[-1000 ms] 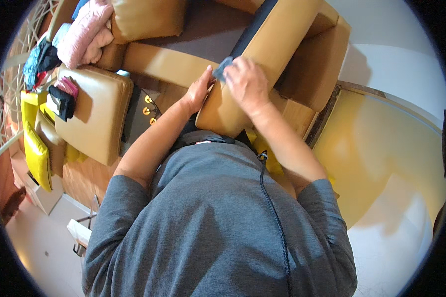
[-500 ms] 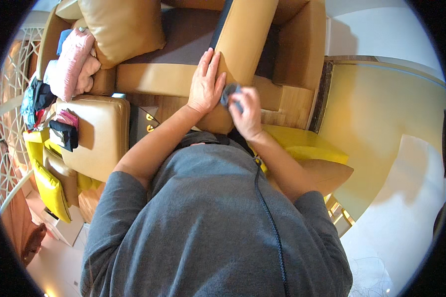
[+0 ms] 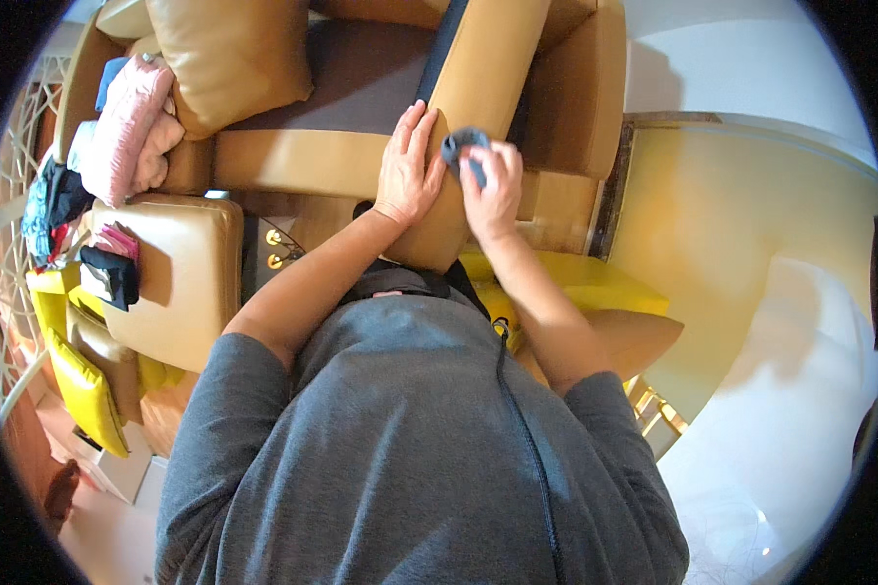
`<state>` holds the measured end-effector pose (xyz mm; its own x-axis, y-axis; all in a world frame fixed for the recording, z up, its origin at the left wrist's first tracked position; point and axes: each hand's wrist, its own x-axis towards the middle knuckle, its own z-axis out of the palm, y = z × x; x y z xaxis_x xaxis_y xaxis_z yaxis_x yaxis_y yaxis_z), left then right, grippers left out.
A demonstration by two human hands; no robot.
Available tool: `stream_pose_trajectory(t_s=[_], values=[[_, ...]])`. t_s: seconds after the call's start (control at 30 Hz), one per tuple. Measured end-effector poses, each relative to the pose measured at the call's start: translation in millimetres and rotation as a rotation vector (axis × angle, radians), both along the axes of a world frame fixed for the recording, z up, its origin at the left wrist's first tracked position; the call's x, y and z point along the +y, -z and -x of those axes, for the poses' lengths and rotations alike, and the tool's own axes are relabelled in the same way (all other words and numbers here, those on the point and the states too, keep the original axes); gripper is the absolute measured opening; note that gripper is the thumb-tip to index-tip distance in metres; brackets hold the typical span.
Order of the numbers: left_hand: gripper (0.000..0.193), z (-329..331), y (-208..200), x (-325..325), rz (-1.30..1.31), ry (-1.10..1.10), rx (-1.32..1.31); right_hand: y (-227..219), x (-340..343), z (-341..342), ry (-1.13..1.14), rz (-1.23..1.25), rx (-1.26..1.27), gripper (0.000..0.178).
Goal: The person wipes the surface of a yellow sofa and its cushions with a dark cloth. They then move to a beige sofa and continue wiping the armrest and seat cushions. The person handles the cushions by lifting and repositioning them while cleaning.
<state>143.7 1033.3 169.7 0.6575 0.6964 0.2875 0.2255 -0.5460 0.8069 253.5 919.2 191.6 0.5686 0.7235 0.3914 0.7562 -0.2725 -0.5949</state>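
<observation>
A long tan sofa cushion [image 3: 488,58] stretches away from my body, with a dark strip along its left side. My left hand [image 3: 410,168] lies flat against the cushion's near left part, fingers extended and pointing away from me. Just to the right, my right hand [image 3: 494,195] has its fingers curled round a bunched dark grey cloth [image 3: 465,143]. The cloth sits over the cushion's top face near its right edge, part of it hidden by the fingers. Whether it touches the surface I cannot tell.
Behind is the tan sofa [image 3: 293,156] with a dark seat and a large tan pillow [image 3: 229,63]. At left, a tan ottoman [image 3: 180,253] bears folded clothes [image 3: 112,273], near a pink bundle [image 3: 127,132]. A yellow seat [image 3: 576,283] stands by my right forearm.
My right hand has shifted slightly away from me and to the right with the cloth. My left hand stays flat on the cushion. The whole view has moved a little.
</observation>
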Motion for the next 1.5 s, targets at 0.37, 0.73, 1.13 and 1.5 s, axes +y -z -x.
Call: stream_pose_trajectory(t_s=[0.37, 0.73, 1.13, 1.5], values=[[0.056, 8, -1, 1, 0.262, -0.060, -0.190, -35, 93, -29, -0.055, 0.149, -0.212, 0.014], [0.057, 16, 4, 8, 0.272, -0.103, -0.076, -45, 104, -28, -0.150, 0.223, -0.066, 0.011], [0.067, -5, -19, 0, 0.080, -0.126, 0.178, -40, 106, -62, -0.303, 0.183, -0.115, 0.009], [0.067, -24, -29, 5, -0.026, 0.036, 0.196, -22, 105, -96, -0.305, 0.040, -0.202, 0.010]])
